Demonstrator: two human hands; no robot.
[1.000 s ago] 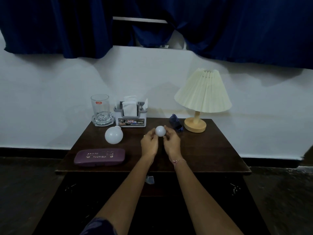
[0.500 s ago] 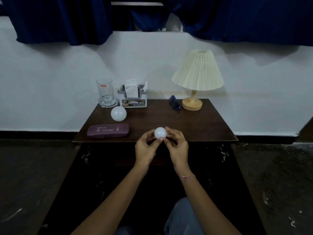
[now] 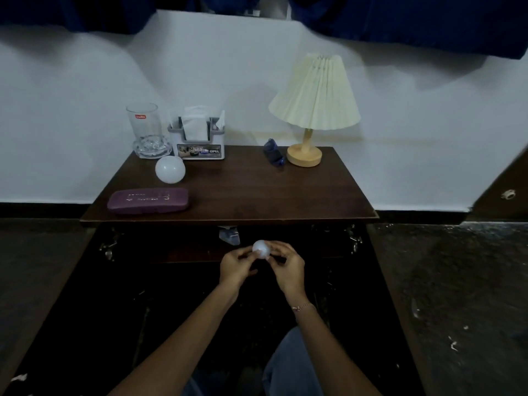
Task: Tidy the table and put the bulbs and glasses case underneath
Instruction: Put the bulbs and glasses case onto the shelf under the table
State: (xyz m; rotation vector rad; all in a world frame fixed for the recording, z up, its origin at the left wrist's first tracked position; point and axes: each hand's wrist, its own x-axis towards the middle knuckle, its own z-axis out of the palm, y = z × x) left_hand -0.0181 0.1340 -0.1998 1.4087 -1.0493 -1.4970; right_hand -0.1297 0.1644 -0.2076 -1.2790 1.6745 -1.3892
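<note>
Dark table (image 3: 257, 195) front | both hands' fingers (image 3: 281, 248) pinching small bulb (image 3: 261, 248)

The dark opening under the table (image 3: 228, 217) is partly blocked by both hands; above, the centre is left bare, edged by large bulb (image 3: 170, 169), glasses case (image 3: 148, 200) and lamp (image 3: 311, 110).

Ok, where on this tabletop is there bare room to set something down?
The middle and front right of the table are bare, between the case and the lamp. The back left is crowded: glass, tissue holder and big bulb close together. A blue thing sits beside the lamp.
</note>
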